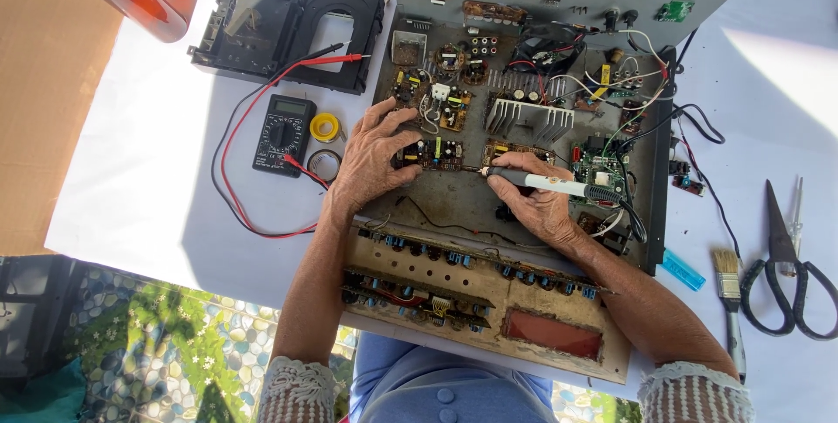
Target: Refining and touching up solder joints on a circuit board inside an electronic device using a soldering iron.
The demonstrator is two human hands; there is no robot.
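Centrally, a small circuit board (434,152) is lying inside the opened amplifier chassis (524,126), near the middle of its floor.

- Left hand (375,157): fingers are curling down onto the small circuit board, pressing its left end; it is clasping nothing.
- Right hand (539,200): fingers are closing round a soldering iron (550,184), white with a black grip, lying almost level; its tip is touching the board's right edge.
- Heat sink (528,117): silver fins are standing just beyond the iron, leaving only a narrow gap above the right hand.
- Green board (598,170): sitting just right of the iron's grip, wires crowding around it.
- Front panel (489,296): dusty, hinged down toward the person, lying under both forearms at the chassis's near edge.
- Multimeter (283,133): black, resting on the white cloth (148,170) left of the chassis, red and black leads looping round it; bare cloth is lying open further left.
- Solder rolls (324,139): sitting between meter and left hand.
- Disc drive unit (288,26): black, lying at the far left, well apart.
- Brush (728,301), scissors (781,275) and blue lighter (683,269): lying right of the chassis, near the table's edge.
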